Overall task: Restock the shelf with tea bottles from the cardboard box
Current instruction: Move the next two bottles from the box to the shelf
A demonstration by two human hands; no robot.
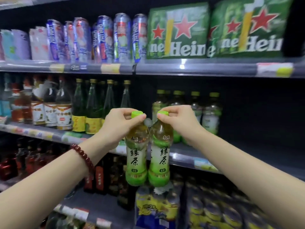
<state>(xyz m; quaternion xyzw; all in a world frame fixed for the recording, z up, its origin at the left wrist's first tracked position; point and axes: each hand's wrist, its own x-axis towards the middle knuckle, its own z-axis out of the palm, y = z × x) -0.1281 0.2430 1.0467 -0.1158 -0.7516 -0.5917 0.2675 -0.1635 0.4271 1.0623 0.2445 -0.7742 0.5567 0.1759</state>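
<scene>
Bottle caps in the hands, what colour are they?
Light green caps, seen in the head view.

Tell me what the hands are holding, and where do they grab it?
Each hand holds one green tea bottle by its cap. The left hand pinches the left bottle there, and the right hand pinches the right bottle.
</scene>
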